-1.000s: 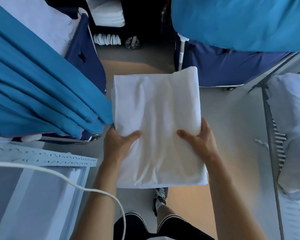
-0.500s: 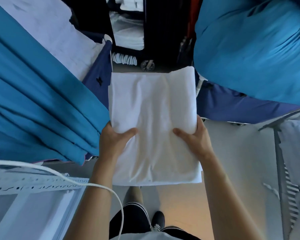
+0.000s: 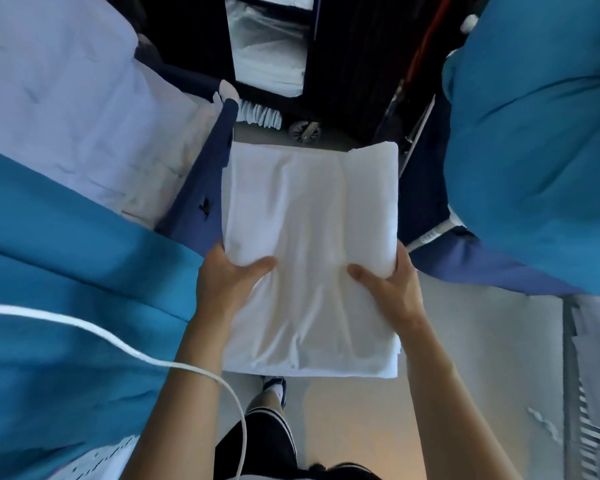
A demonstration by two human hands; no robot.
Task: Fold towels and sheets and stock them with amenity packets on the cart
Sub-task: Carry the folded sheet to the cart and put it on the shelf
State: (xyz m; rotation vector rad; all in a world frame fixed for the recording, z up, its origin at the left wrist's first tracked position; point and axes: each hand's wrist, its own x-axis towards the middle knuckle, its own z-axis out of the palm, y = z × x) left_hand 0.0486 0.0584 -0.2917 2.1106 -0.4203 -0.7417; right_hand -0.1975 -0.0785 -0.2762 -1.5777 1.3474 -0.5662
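Note:
A folded white sheet lies flat in front of me at waist height, held from both sides. My left hand grips its left edge with the thumb on top. My right hand grips the right edge the same way. Straight ahead stands a dark cart whose open shelf holds stacked white linen. A cart wheel shows just beyond the sheet's far edge.
Teal fabric and a pale sheet fill a navy bin on the left. A big teal bundle sits on another navy bin on the right. A white cable crosses my left forearm. My foot is on the grey floor.
I have walked forward with the sheet held the same way. The dark cart and its linen shelf have come closer and fill more of the top of the view.

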